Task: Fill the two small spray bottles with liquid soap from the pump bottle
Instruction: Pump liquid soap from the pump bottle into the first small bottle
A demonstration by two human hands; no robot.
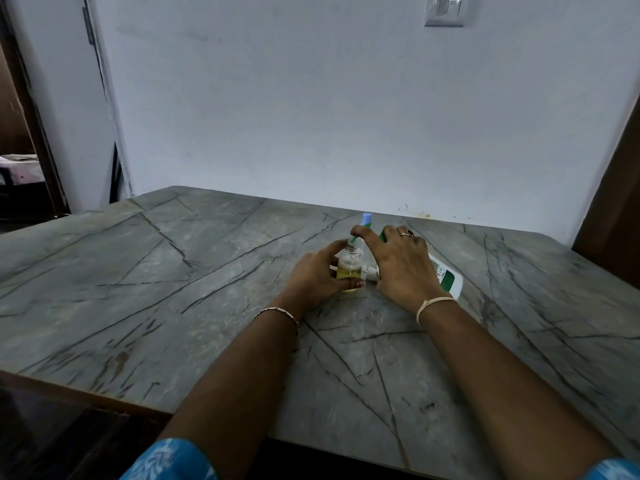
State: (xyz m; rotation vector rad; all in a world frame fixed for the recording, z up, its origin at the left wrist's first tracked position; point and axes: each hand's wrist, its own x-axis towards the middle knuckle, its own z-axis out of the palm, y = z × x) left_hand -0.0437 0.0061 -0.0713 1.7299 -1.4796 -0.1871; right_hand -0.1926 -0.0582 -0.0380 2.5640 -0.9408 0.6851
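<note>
A plain, matte, pale wall (346, 98) rises behind a broad table (173, 289) whose smooth grey top is stone-patterned, crossed by thin dark veins, with rounded corners. Right of centre, on the far half, a white plastic pump bottle (448, 277) with a green label lies on its side, its white nozzle pointing left; the right hand (398, 265) arches over it. That hand's thumb and forefinger curl together at the neck of the clear spray bottle (348, 268) and appear to pinch a small green spray top (353, 240) there, though the piece is too small to be sure; the other fingers spread loosely. The left hand (317, 271) wraps its fingers and thumb round the clear bottle's cylindrical body, holding it upright on the table, with yellowish liquid in its lower part. Just behind stands a second small bottle (366, 219) with a rounded blue cap. A thin metal bangle (280, 311) circles the left wrist, a pale thread (433, 304) the right, and a ring (407, 232) sits on a right finger.
</note>
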